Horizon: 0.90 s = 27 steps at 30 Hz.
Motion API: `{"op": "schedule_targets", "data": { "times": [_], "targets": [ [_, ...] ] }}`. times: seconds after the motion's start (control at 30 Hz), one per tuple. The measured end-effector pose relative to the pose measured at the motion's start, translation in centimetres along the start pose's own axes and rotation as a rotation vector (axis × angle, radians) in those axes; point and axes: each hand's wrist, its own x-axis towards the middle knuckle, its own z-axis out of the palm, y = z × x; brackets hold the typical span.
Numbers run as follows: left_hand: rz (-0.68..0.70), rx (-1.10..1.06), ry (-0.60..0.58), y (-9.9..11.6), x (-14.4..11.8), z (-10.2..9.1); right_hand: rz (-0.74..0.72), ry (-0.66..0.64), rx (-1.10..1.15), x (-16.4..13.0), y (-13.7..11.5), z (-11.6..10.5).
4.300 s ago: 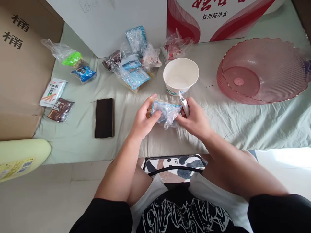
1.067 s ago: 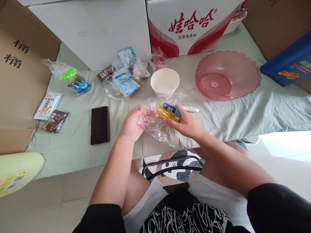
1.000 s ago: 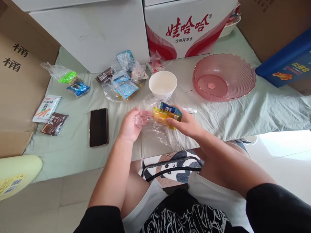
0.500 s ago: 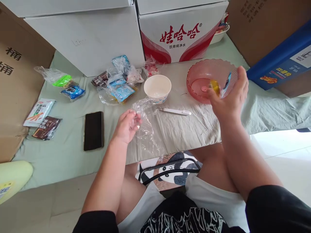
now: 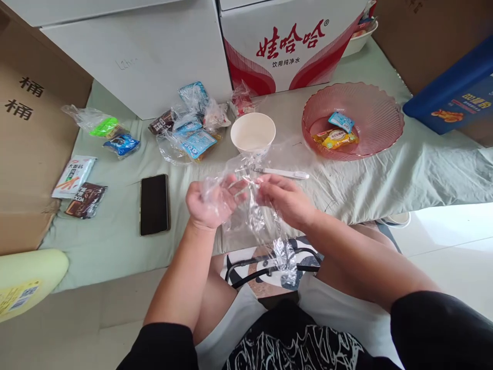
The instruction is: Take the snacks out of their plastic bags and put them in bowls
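My left hand (image 5: 210, 203) and my right hand (image 5: 285, 198) both grip a crumpled clear plastic bag (image 5: 256, 216) above the front edge of the green cloth (image 5: 115, 241). The bag hangs down between them and looks empty. A yellow snack packet (image 5: 336, 138) and a small blue packet (image 5: 341, 121) lie inside the pink ribbed bowl (image 5: 385, 110) at the right. A white paper cup (image 5: 253, 132) stands just beyond my hands, with a white pen-like tool (image 5: 287, 173) lying beside it.
A black phone (image 5: 154, 204) lies left of my hands. Several bagged snacks (image 5: 192, 133) are heaped behind the cup, more packets (image 5: 79, 177) lie at the far left. Cardboard boxes (image 5: 23, 144), a white box (image 5: 154, 51), a red-and-white carton (image 5: 292, 46) and a blue box (image 5: 454, 97) ring the cloth.
My right hand carried the yellow and blue packets to the pink bowl, left them there and came back to the clear bag, which both hands now hold.
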Motion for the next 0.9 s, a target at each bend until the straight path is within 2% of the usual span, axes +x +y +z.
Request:
{"op": "schedule_targets", "data": {
  "times": [0.13,0.17,0.23,0.3,0.37,0.47,0.57,0.63,0.7,0.77,0.8,0.83,0.9],
  "targets": [
    [-0.001,0.14,0.288,1.2,1.2,0.3,-0.139,0.285,-0.095,0.7,-1.6,-2.0],
    [0.017,0.171,0.322,1.6,1.2,0.1,-0.175,0.33,-0.133,0.7,-2.0,-2.6],
    [0.055,0.232,0.275,2.3,0.9,-0.3,-0.241,0.366,-0.223,0.7,-2.8,-3.7],
    [0.046,0.319,0.144,2.7,0.6,-0.6,-0.294,0.343,-0.336,0.5,-3.2,-4.4],
    [-0.005,0.424,0.082,2.7,0.6,-0.7,-0.321,0.287,-0.474,0.4,-3.3,-4.7],
    [-0.053,0.544,0.136,2.2,1.3,-0.5,-0.337,0.194,-0.678,0.3,-3.0,-4.9],
    [0.005,0.602,0.205,2.4,1.9,-0.3,-0.417,0.137,-0.819,-0.2,-2.9,-5.2],
    [0.135,0.545,0.209,3.1,1.5,-0.3,-0.6,0.18,-0.873,-0.9,-3.2,-5.4],
    [0.267,0.444,0.183,3.9,0.6,-0.5,-0.871,0.271,-0.888,-1.8,-3.7,-5.7],
    [0.287,0.395,0.192,4.5,-0.1,-1.0,-1.084,0.338,-0.892,-2.3,-4.2,-5.9],
    [0.247,0.401,0.217,4.6,-0.3,-1.2,-1.114,0.354,-0.896,-2.3,-4.3,-6.1],
    [0.182,0.426,0.25,4.6,-0.3,-1.4,-1.075,0.364,-0.893,-2.0,-4.2,-6.3],
    [0.034,0.48,0.298,4.4,0.2,-1.7,-0.847,0.371,-0.808,-0.6,-3.6,-6.8]
  ]
}}
